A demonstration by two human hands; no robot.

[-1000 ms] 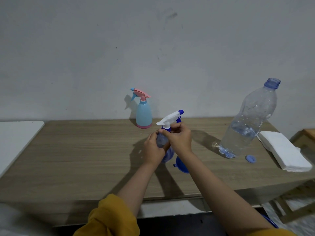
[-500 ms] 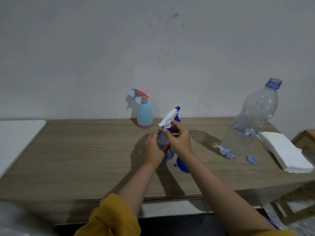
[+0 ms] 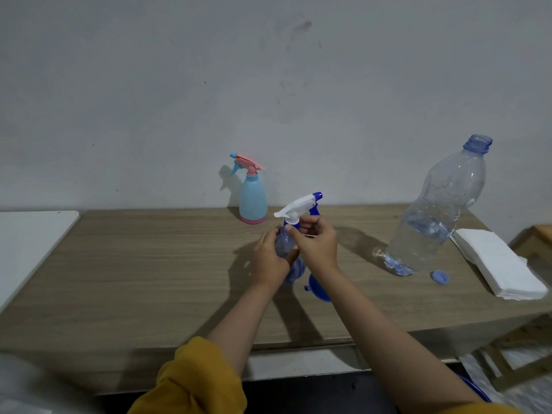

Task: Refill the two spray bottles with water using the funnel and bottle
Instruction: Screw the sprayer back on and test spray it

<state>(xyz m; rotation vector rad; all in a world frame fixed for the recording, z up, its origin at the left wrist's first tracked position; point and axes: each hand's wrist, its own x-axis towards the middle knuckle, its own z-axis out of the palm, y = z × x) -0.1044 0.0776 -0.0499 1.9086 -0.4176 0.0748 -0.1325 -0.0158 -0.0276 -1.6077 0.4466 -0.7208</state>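
Wood-grain table (image 3: 149, 264) | grey wall (image 3: 149, 85) | left hand (image 3: 270, 259), right hand (image 3: 316, 245) gripping spray bottle (image 3: 291, 234)

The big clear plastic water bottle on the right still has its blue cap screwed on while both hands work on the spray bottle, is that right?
Not quite. The head view shows the big clear plastic water bottle open, its blue cap lying on the wooden table beside it. Both hands, left hand and right hand, do hold the clear blue spray bottle.
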